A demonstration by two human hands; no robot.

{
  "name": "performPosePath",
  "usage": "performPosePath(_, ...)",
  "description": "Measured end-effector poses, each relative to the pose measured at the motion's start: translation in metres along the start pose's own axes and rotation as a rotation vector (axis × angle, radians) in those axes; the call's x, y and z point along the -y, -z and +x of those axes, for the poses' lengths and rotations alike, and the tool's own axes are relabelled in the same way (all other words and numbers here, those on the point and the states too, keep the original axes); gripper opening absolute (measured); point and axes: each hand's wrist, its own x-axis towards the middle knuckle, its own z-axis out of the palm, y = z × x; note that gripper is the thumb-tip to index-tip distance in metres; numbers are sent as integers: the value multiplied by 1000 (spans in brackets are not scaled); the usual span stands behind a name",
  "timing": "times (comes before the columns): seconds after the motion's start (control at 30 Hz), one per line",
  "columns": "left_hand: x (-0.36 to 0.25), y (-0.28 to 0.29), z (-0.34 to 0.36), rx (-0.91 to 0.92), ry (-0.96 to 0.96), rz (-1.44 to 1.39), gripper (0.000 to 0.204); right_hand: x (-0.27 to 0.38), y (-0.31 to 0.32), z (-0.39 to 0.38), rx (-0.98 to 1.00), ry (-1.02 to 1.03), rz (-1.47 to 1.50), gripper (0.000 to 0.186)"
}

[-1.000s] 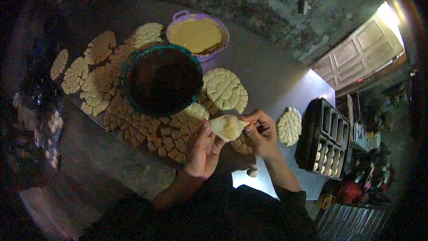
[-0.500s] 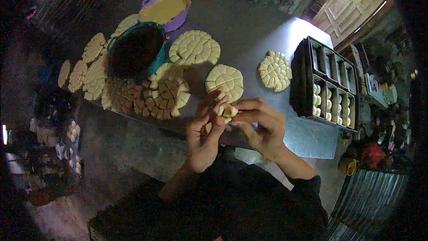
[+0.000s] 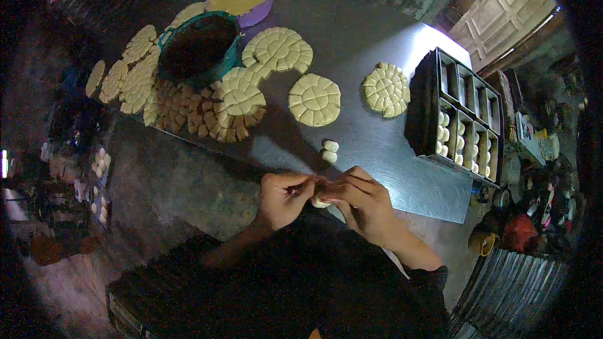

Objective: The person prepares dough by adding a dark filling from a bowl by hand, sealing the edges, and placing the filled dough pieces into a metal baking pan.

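Close to my body, at the table's near edge, my left hand (image 3: 282, 199) and my right hand (image 3: 365, 204) meet with fingertips pinched together. Between them is a small pale piece of dough (image 3: 321, 203), mostly covered by the fingers. Just beyond, two small rounded dough pieces (image 3: 330, 150) lie touching on the metal table (image 3: 370, 154). Farther off sits a flat round of dough (image 3: 315, 100) cut into wedges and blocks. Another cut dough round (image 3: 386, 90) lies to its right.
At right stands a dark metal rack of baking tins (image 3: 461, 116); its nearer compartments hold dough balls. On the left are several cut dough rounds (image 3: 277, 49), brown dough pieces (image 3: 179, 110), a green tub (image 3: 200, 50) with dark contents and a purple basin (image 3: 257, 12) with yellowish contents.
Both hands have come down toward my body with the dough, away from the cut round. Two dough pieces on the table have come into view where the hands were. The view has shifted slightly.
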Motion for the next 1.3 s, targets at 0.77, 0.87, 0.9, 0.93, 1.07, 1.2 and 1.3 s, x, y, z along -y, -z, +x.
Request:
performPosePath(0.77, 84, 100, 84, 544, 668, -999, 42, -10, -110, 84, -210, -462, -213, 69)
performPosePath(0.87, 113, 88, 79, 470, 392, -903, 30, -16, -145, 60, -518, -1053, 505, 59)
performPosePath(0.9, 120, 86, 76, 476, 424, -1004, 27, -19, -147, 49, -507, -1242, 527, 48)
performPosePath(0.93, 126, 80, 74, 500, 397, -981, 25, -25, -150, 39, -501, -1265, 594, 47)
performPosePath(1.07, 145, 65, 71, 505, 494, -367, 30, -58, -144, 2, -571, -1378, 466, 40)
performPosePath(1.2, 172, 55, 89, 365, 58, 321, 36, -115, -121, -36, -642, -1249, -319, 26)
performPosePath(1.3, 190, 59, 95, 276, -165, 726, 36, -159, -114, -64, -610, -1078, -345, 11)
